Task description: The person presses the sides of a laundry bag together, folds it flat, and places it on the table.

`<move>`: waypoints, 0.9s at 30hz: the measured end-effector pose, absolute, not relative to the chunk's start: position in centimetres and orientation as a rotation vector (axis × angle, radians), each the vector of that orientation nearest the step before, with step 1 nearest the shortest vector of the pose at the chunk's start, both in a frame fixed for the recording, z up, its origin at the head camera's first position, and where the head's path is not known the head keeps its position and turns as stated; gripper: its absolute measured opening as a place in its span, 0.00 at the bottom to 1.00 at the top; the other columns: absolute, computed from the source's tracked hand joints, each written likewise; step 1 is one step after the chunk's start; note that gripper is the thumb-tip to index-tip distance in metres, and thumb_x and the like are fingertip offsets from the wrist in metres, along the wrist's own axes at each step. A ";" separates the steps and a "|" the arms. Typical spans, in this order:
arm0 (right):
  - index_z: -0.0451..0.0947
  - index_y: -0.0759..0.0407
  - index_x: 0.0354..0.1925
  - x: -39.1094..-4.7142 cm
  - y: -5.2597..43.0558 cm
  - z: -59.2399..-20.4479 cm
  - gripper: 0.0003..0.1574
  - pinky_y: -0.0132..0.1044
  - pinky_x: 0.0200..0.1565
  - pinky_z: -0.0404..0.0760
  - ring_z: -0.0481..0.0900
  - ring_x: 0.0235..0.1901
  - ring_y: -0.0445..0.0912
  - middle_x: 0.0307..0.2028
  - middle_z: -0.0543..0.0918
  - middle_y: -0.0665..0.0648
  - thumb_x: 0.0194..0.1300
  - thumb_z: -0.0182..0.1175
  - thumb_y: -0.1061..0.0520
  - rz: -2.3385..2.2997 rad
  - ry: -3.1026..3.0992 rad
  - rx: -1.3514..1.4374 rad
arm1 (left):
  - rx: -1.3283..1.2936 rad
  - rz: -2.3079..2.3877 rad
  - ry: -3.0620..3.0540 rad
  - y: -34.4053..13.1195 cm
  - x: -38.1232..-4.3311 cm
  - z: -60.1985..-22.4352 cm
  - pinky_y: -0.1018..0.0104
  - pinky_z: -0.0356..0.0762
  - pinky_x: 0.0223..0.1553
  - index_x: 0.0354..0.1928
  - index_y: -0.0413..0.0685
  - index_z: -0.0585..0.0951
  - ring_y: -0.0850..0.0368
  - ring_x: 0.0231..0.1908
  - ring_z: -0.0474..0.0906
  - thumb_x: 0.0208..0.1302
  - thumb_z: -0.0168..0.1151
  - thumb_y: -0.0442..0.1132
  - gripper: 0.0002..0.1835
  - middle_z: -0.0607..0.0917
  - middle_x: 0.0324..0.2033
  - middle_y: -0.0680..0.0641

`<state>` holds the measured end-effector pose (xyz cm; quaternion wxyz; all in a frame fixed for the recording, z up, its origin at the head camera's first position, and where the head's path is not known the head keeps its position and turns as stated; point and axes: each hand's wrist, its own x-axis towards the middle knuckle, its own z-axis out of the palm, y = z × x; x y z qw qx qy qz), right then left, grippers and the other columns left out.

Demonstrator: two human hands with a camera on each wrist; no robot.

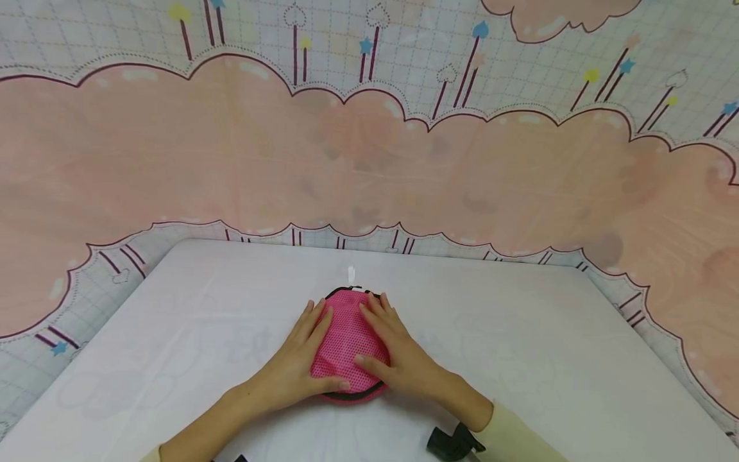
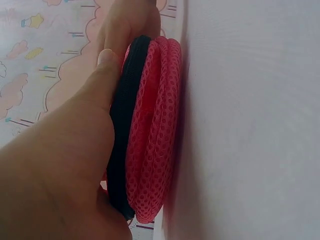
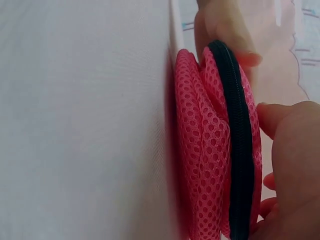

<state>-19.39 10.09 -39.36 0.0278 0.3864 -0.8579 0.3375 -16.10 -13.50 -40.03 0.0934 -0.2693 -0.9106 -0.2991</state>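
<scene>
A round pink mesh pouch [image 1: 352, 340] with a black zipper [image 1: 353, 393] around its edge lies flat on the white table. My left hand [image 1: 294, 366] rests along its left side, fingers straight and thumb over the front. On the right side my right hand [image 1: 404, 356] lies with fingers spread over the top, its thumb reaching inward. From the left wrist view, the pouch's mesh side [image 2: 155, 130] looks thick and folded below the zipper. The zipper band [image 3: 237, 140] also runs along the edge facing the right wrist camera.
Behind the pouch, a small clear-white strip [image 1: 351, 274] lies on the white table [image 1: 173, 333]. A black wrist mount [image 1: 453, 443] shows by the right sleeve [image 1: 514, 436]. A patterned peach-and-white cloth [image 1: 346, 167] stands behind the table and runs down its sides.
</scene>
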 end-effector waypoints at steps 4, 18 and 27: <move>0.47 0.55 0.75 -19.3 10.1 -39.6 0.48 0.61 0.66 0.45 0.30 0.73 0.52 0.75 0.41 0.56 0.67 0.57 0.43 1.037 -2.669 1.191 | -0.801 -0.886 -2.703 -13.5 -16.1 -40.1 0.39 0.57 0.61 0.71 0.33 0.54 0.37 0.71 0.40 0.49 0.63 0.70 0.60 0.50 0.72 0.37; 0.47 0.52 0.75 -19.5 10.2 -40.4 0.45 0.59 0.65 0.49 0.31 0.72 0.55 0.75 0.38 0.59 0.70 0.51 0.38 0.915 -2.748 1.186 | -0.780 -0.880 -2.726 -13.4 -16.4 -40.8 0.40 0.57 0.62 0.71 0.33 0.55 0.37 0.71 0.41 0.51 0.63 0.69 0.59 0.52 0.72 0.37; 0.48 0.53 0.75 -19.8 10.4 -40.7 0.44 0.59 0.65 0.51 0.32 0.72 0.57 0.74 0.38 0.61 0.70 0.51 0.40 0.851 -2.733 1.215 | -0.758 -0.899 -2.755 -13.3 -16.4 -41.1 0.39 0.55 0.62 0.72 0.33 0.53 0.37 0.71 0.39 0.51 0.65 0.67 0.59 0.51 0.71 0.35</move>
